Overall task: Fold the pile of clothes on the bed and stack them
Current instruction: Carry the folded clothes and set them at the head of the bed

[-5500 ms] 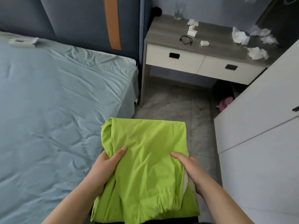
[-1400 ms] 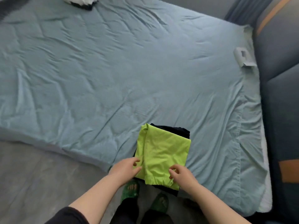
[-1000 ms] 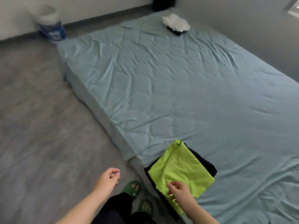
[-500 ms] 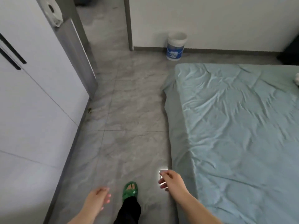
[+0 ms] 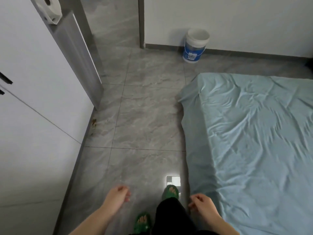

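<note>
Skirting the bed [image 5: 254,133] at frame right, I'd ready my loosely curled, empty left hand [image 5: 117,199] and right hand [image 5: 202,206] for clothes.

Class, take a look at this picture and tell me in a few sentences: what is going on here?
A person in green sandals stands on the tiled floor beside the bed. The left hand and right hand hang loosely curled, with nothing in either grip. The part of the bed in view shows only its rumpled blue sheet, no clothes. A bucket stands by the wall.
</note>
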The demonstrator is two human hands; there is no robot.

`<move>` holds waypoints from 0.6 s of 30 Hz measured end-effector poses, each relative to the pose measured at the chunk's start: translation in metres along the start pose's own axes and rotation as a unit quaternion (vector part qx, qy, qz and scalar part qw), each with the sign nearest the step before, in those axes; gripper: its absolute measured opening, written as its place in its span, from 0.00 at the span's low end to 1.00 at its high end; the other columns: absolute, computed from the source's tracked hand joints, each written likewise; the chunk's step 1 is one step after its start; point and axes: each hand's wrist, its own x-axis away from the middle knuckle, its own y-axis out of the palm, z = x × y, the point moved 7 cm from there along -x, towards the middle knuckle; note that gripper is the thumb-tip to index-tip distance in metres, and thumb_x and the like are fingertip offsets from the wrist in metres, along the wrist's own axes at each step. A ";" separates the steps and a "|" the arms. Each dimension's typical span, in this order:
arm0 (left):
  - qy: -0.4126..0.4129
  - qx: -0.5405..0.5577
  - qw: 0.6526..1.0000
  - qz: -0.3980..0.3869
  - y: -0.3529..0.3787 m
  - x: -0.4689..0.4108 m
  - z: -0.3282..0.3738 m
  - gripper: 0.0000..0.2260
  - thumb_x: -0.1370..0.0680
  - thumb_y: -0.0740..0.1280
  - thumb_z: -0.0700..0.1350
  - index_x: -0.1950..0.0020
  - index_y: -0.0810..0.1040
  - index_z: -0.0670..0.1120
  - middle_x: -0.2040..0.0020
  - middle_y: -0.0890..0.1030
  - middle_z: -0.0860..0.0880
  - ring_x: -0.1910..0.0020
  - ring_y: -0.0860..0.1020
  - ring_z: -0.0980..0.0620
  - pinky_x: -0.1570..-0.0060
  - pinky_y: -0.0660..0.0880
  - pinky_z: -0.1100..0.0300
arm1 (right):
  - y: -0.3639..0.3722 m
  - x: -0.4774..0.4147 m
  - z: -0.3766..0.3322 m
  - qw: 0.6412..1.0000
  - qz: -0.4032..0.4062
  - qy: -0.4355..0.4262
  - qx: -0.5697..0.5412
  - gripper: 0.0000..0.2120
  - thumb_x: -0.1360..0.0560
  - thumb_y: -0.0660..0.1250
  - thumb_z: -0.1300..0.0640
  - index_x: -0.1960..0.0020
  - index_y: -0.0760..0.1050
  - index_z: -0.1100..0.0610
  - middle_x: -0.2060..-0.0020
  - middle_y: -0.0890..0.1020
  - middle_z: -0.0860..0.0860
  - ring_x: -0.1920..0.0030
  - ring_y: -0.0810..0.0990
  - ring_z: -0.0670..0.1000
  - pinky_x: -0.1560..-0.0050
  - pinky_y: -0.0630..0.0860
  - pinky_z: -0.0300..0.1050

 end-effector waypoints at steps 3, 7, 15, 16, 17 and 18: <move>0.044 0.010 0.999 0.004 0.010 -0.033 0.071 0.06 0.19 0.62 0.38 0.47 0.76 0.37 0.60 0.79 0.41 0.68 0.75 0.49 0.82 0.66 0.71 | -0.019 -0.041 -0.011 0.999 0.018 0.028 -0.004 0.06 0.24 0.66 0.63 0.59 0.79 0.61 0.72 0.84 0.55 0.73 0.81 0.52 0.67 0.77 0.43; 0.073 -0.002 0.997 0.015 0.022 -0.070 0.150 0.05 0.19 0.62 0.38 0.47 0.76 0.39 0.54 0.80 0.38 0.66 0.76 0.49 0.78 0.68 0.71 | -0.036 -0.105 -0.060 0.999 0.019 0.038 0.005 0.07 0.24 0.67 0.64 0.61 0.79 0.62 0.74 0.83 0.56 0.71 0.81 0.55 0.59 0.79 0.51; 0.036 -0.032 0.998 0.044 0.021 -0.127 0.266 0.06 0.19 0.61 0.39 0.53 0.76 0.39 0.63 0.78 0.44 0.68 0.74 0.51 0.71 0.69 0.64 | -0.038 -0.217 -0.277 0.999 -0.043 -0.031 0.009 0.08 0.22 0.64 0.60 0.59 0.77 0.59 0.71 0.82 0.53 0.75 0.77 0.49 0.74 0.69 0.38; 0.027 -0.021 0.998 0.049 0.018 -0.136 0.280 0.06 0.19 0.61 0.39 0.51 0.76 0.38 0.62 0.78 0.44 0.68 0.74 0.51 0.70 0.68 0.63 | -0.037 -0.230 -0.307 0.998 -0.047 -0.039 -0.004 0.07 0.22 0.64 0.60 0.58 0.77 0.60 0.69 0.82 0.55 0.74 0.77 0.50 0.72 0.69 0.39; 0.018 -0.009 0.998 0.055 0.014 -0.146 0.293 0.06 0.19 0.62 0.38 0.49 0.76 0.37 0.62 0.77 0.43 0.68 0.74 0.50 0.70 0.67 0.62 | -0.035 -0.241 -0.337 0.998 -0.050 -0.046 -0.011 0.07 0.22 0.64 0.60 0.57 0.77 0.60 0.68 0.82 0.56 0.73 0.77 0.51 0.72 0.68 0.40; 0.013 0.000 0.998 0.061 0.009 -0.157 0.308 0.05 0.19 0.62 0.38 0.48 0.75 0.37 0.63 0.77 0.43 0.68 0.73 0.49 0.72 0.68 0.62 | -0.034 -0.253 -0.365 0.997 -0.054 -0.053 -0.020 0.07 0.22 0.64 0.59 0.56 0.77 0.61 0.67 0.82 0.56 0.72 0.77 0.51 0.72 0.67 0.40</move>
